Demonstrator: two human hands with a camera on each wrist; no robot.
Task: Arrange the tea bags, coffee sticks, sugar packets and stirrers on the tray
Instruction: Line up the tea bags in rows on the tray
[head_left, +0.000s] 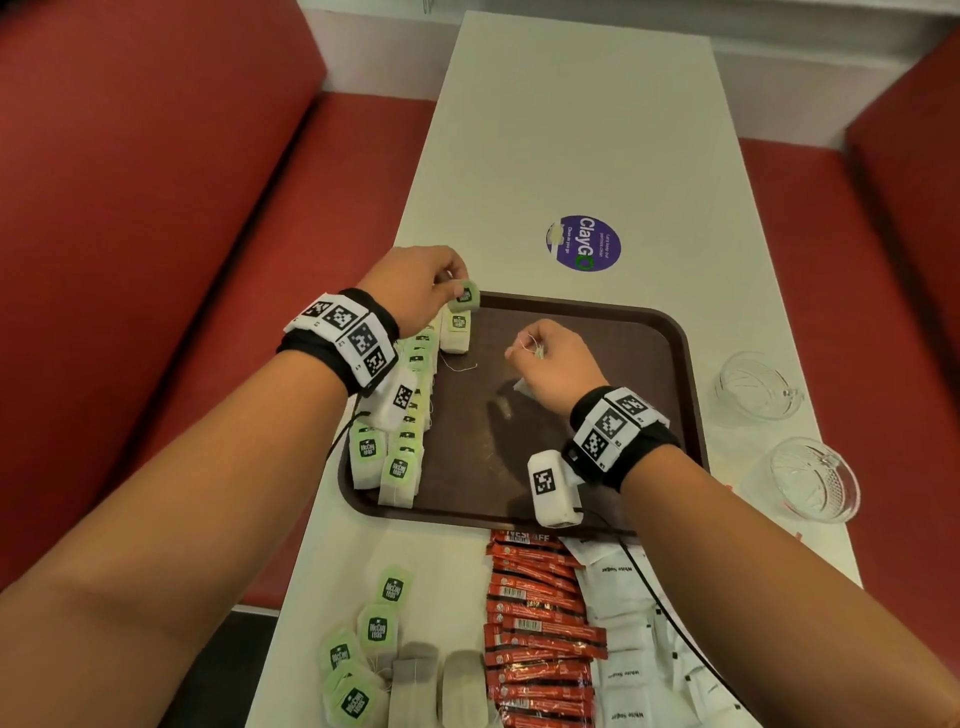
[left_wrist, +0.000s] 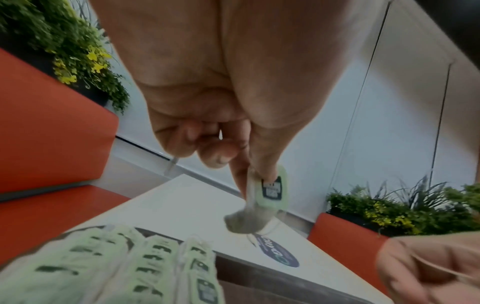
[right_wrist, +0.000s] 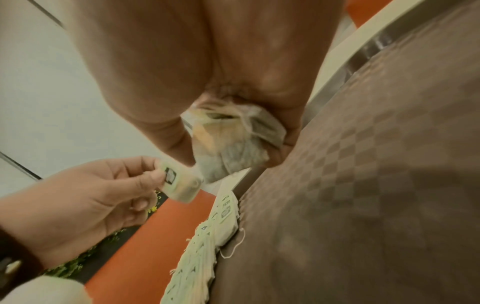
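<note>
A brown tray (head_left: 597, 322) lies on the white table. Rows of green-tagged tea bags (head_left: 410, 415) line its left side. My left hand (head_left: 415, 286) pinches one tea bag (head_left: 464, 296) by its tag above the tray's far left corner; the same tea bag (left_wrist: 270, 191) dangles from thumb and forefinger in the left wrist view. My right hand (head_left: 550, 358) hovers over the tray's middle and grips several tea bags (right_wrist: 233, 135) in its fist, strings showing at the fingers. Loose tea bags (head_left: 374, 639), red coffee sticks (head_left: 540, 623) and white sugar packets (head_left: 623, 634) lie on the table's near end.
Two clear glass cups (head_left: 753, 384) (head_left: 805, 478) stand right of the tray. A round purple sticker (head_left: 584, 243) is on the table beyond it. Red bench seats (head_left: 156, 208) flank the table. A black cable (head_left: 670, 613) crosses the sugar packets.
</note>
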